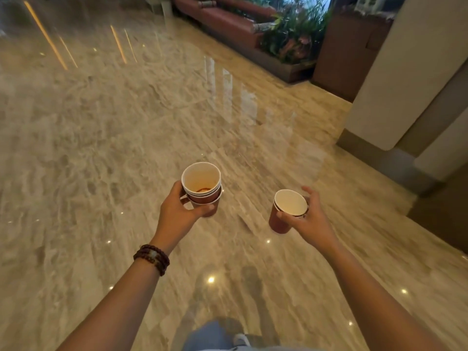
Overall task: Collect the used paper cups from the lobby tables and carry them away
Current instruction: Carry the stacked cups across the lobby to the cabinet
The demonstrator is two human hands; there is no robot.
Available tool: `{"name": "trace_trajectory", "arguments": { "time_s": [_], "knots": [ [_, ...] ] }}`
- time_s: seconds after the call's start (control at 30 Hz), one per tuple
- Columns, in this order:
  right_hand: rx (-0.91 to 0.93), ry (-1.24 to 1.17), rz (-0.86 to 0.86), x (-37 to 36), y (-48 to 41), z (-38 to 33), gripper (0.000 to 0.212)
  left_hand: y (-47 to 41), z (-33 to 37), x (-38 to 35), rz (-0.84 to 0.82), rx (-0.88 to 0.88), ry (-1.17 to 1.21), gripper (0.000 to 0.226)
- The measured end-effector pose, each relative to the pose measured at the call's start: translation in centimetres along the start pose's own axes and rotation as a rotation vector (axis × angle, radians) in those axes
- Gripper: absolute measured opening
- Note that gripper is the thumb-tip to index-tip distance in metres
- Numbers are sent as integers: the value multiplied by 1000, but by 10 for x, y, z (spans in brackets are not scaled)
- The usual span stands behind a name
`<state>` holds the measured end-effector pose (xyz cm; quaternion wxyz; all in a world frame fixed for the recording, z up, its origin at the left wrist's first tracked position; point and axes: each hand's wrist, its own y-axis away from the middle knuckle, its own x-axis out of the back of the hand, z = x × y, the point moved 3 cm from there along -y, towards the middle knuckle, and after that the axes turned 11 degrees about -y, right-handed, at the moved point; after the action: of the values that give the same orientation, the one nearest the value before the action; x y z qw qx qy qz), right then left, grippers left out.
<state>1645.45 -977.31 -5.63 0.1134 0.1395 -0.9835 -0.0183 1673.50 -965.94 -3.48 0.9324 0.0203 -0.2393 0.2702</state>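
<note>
Cups nested so they fit one fist: the left hand (pixel 177 211) grips a stack of cups (pixel 202 186) with dregs in the top one, the right hand (pixel 310 220) holds two more cups (pixel 287 211), both upright over the marble floor (pixel 101 148), probably to avoid drips.

Glossy marble floor (pixel 126 148) throughout. Far right: brown sofa (pixel 222 21), planter with green plants (pixel 296 36), wooden cabinet (pixel 347 54). White pillar (pixel 405 72) right.

Warm, dim indoor light. Ceiling lamps glint as small spots on the glossy marble floor (pixel 126 148) around the hands (pixel 177 214); far left streaks with motion blur, edges bow.
</note>
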Motion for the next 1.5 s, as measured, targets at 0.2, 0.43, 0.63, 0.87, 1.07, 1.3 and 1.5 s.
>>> {"name": "trace_trajectory", "arguments": {
  "time_s": [0.2, 0.43, 0.63, 0.87, 1.07, 1.3, 1.5],
  "knots": [
    [-28, 0, 18, -16, -102, -3, 88, -113, -12, -25, -27, -1, 2, 68],
    [-24, 4, 92, -48, -245, -11, 89, -276, -26, -46, -99, -39, 10, 67],
    [-56, -25, 179, -66, -366, -26, 90, -415, -24, -63, -161, -41, 21, 69],
    [-82, -49, 229, -75, -474, -34, 90, -534, -23, -100, -198, -53, 41, 73],
    [-92, -41, 251, -62, -578, -28, 90, -633, -24, -142, -214, -46, 43, 74],
    [-103, -25, 271, -12, -727, -36, 89, -771, 1, -205, -200, -43, 52, 77],
    [-104, -5, 264, 30, -832, -47, 90, -868, 29, -255, -192, -45, 44, 77]
  ]
}}
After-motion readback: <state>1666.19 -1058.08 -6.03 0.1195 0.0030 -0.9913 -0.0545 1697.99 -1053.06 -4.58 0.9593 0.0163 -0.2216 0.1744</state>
